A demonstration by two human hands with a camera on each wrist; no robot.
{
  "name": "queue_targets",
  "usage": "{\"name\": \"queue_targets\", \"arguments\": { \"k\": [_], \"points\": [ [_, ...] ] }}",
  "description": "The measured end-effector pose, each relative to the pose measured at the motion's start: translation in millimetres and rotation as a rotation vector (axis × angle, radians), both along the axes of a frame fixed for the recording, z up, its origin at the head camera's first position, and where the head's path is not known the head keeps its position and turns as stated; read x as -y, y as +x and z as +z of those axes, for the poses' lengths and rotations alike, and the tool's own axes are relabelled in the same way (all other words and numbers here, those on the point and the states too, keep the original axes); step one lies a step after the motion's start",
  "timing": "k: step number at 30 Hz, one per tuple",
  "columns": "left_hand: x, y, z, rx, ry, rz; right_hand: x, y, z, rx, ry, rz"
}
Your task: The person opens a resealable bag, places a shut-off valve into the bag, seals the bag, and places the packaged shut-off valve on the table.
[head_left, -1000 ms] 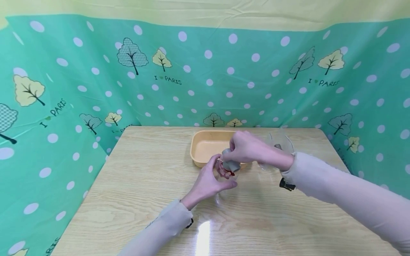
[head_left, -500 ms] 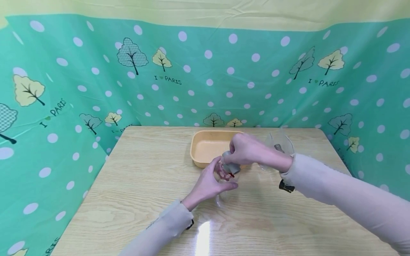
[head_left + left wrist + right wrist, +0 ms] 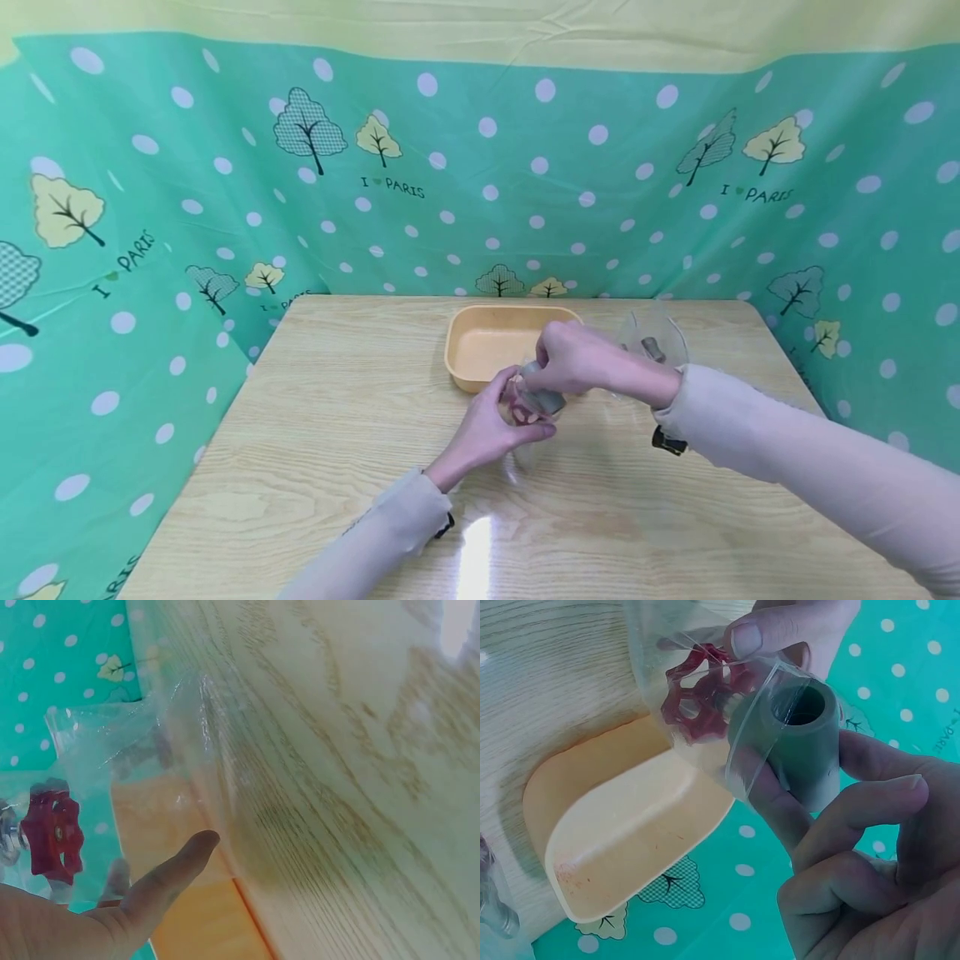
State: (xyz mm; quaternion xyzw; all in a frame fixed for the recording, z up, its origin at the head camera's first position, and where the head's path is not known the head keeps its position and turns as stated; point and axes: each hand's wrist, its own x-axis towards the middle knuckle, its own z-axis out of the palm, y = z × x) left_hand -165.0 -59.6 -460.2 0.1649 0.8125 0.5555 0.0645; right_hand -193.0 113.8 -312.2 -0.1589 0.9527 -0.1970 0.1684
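Note:
A grey valve body with a red handwheel sits partly inside a clear plastic bag. My right hand pinches the grey body between thumb and fingers near the bag's mouth. From the left, my left hand holds the bag, its thumb laid along the plastic in the right wrist view. The handwheel shows through the film in the left wrist view, with part of its metal stem. The round open end of the body faces the right wrist camera.
Behind the hands stands a beige plastic tray. Another clear bag, with a dark grey piece in it, lies right of the tray, partly behind the right forearm. A patterned green curtain surrounds the wooden table.
The right hand has moved slightly down with the grey valve, which is deeper in the bag. The left hand has hardly moved.

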Motion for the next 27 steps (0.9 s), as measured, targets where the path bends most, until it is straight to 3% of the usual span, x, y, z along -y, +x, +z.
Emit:
{"name": "queue_targets", "arguments": {
  "k": [7, 21, 27],
  "points": [
    [-1.5, -1.0, 0.4, -0.03, 0.025, -0.03, 2, -2.2, -6.4, -0.032, 0.004, 0.014],
    [-2.3, 0.2, -1.6, -0.064, 0.016, -0.024, 7, -1.4, -23.7, -0.058, 0.025, 0.045],
    [1.7, 0.1, -5.2, -0.037, -0.017, -0.045, 8, -0.8, -25.1, -0.061, 0.052, 0.031]
  ]
}}
